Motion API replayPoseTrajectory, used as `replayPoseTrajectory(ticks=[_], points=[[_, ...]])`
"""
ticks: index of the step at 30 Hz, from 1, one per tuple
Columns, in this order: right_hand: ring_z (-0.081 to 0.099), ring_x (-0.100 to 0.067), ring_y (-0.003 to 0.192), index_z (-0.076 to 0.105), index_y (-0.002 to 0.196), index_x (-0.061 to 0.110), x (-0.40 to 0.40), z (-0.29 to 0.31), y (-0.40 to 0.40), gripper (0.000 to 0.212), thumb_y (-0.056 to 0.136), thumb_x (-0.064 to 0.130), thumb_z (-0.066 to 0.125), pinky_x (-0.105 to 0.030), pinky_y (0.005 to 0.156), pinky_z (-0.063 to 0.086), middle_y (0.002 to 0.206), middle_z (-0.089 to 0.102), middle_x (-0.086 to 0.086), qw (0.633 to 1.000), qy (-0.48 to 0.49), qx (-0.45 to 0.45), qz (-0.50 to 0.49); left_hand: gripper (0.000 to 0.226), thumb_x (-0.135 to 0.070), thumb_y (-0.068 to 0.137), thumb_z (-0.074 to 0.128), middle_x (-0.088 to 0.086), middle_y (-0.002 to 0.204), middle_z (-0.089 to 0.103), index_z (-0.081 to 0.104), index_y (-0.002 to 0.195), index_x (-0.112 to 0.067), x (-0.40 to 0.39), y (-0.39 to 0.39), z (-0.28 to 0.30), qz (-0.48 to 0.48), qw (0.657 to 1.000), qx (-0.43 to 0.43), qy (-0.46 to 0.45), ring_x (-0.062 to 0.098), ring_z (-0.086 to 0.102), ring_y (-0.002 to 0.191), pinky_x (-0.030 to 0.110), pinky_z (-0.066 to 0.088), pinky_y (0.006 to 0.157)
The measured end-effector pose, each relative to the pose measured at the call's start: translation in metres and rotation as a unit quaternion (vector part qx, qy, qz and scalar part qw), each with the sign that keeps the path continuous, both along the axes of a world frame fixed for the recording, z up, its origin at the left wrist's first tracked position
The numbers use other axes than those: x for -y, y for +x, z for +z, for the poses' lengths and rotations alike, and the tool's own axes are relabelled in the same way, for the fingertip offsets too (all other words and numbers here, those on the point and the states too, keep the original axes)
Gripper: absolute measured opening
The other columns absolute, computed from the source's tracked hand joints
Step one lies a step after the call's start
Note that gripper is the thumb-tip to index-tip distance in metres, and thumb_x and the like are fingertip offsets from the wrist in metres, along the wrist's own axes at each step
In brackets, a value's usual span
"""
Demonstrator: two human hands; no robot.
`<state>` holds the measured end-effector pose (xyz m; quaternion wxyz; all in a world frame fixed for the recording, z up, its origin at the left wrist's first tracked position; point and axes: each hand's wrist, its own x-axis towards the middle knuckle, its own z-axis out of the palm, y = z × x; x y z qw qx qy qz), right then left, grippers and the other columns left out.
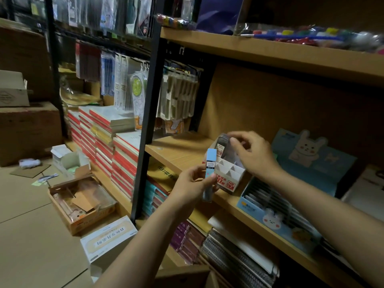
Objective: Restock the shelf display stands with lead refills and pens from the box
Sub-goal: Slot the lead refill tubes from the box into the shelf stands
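Pale wood shelf [178, 151]: a white cardboard display stand [227, 173], divided into small compartments, was seen near the front edge.
Stand contents: dark lead refill cases [223, 145] were stood in the rear compartments; the front compartments appeared unfilled.
Left hand [191, 186]: fingers and thumb were curled round a light blue lead refill case [209, 173], held upright just in front of the stand.
Right hand [254, 154]: thumb and fingertips were pinched on the top of the dark cases at the back of the stand; how many were gripped could not be told.
Neighbouring stock: a blue rabbit-print display box [291, 183] was set just to the right of the stand.
Supply box: an open carton [83, 206] was seen on the floor to the left; whether it was the source could not be told.
Step in hand: the refill stand was judged to be mid-restock, with the rear stock being seated or straightened.
Next move: the blue case would need to be aligned over a free compartment and lowered upright, once the right hand was clear.
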<state>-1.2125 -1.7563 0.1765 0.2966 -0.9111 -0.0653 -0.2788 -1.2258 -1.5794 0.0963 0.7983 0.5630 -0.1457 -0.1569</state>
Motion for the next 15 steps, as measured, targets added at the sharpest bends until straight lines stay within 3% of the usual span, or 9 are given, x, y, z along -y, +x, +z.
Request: replayPoseTrajectory(ticks=[3, 5, 8, 10, 13, 15], points=[[0.069, -0.011, 0.081, 0.068, 0.115, 0.025, 0.000, 0.005, -0.037, 0.023, 0.092, 0.027, 0.065, -0.023, 0.067, 0.057, 0.097, 0.070, 0.003, 0.986, 0.085, -0.123, 0.080, 0.023, -0.017, 0.092, 0.061, 0.003, 0.112, 0.069, 0.065, 0.114, -0.020, 0.014, -0.010, 0.002, -0.033, 0.998, 0.052, 0.026, 0.017, 0.069, 0.100, 0.032, 0.057, 0.082], [0.070, -0.008, 0.080, 0.069, 0.110, 0.018, 0.004, 0.008, -0.055, 0.022, 0.088, 0.015, 0.069, -0.019, 0.067, 0.057, 0.093, 0.071, 0.001, 0.986, 0.085, -0.118, 0.082, 0.021, -0.020, 0.092, 0.061, 0.000, 0.112, 0.068, 0.065, 0.112, -0.024, 0.026, -0.019, 0.005, -0.048, 0.993, 0.097, 0.053, 0.014, 0.066, 0.102, 0.034, 0.057, 0.084], [0.070, -0.011, 0.076, 0.069, 0.104, 0.013, 0.024, 0.023, -0.075, 0.018, 0.086, 0.009, 0.071, -0.021, 0.068, 0.057, 0.090, 0.072, -0.002, 0.994, 0.054, -0.087, 0.032, 0.026, -0.024, 0.093, 0.061, -0.006, 0.112, 0.062, 0.058, 0.118, -0.028, 0.046, -0.031, 0.009, -0.007, 0.968, 0.220, 0.117, 0.005, 0.062, 0.100, 0.024, 0.056, 0.081], [0.070, -0.014, 0.072, 0.068, 0.102, 0.013, 0.049, 0.039, -0.085, 0.016, 0.086, 0.008, 0.072, -0.025, 0.072, 0.059, 0.090, 0.072, -0.007, 0.997, 0.056, -0.037, -0.029, 0.037, -0.028, 0.092, 0.062, -0.006, 0.122, 0.052, 0.052, 0.127, -0.026, 0.055, -0.037, 0.002, 0.051, 0.923, 0.331, 0.190, 0.002, 0.054, 0.108, 0.022, 0.053, 0.088], [0.062, 0.003, 0.068, 0.067, 0.099, 0.022, 0.089, 0.057, -0.100, 0.017, 0.084, 0.019, 0.076, -0.006, 0.062, 0.048, 0.084, 0.068, 0.005, 0.987, -0.037, 0.015, -0.159, 0.044, -0.039, 0.093, 0.056, -0.005, 0.137, 0.037, 0.046, 0.134, -0.026, 0.065, -0.048, -0.018, 0.063, 0.819, 0.486, 0.298, 0.006, 0.039, 0.123, 0.024, 0.046, 0.100], [0.055, 0.011, 0.067, 0.068, 0.098, 0.023, 0.105, 0.054, -0.108, 0.018, 0.082, 0.022, 0.077, 0.001, 0.054, 0.036, 0.080, 0.063, 0.010, 0.973, -0.094, 0.024, -0.210, 0.054, -0.049, 0.094, 0.050, -0.003, 0.149, 0.025, 0.037, 0.143, -0.028, 0.071, -0.054, -0.034, 0.045, 0.768, 0.526, 0.364, 0.011, 0.028, 0.135, 0.029, 0.039, 0.110]])
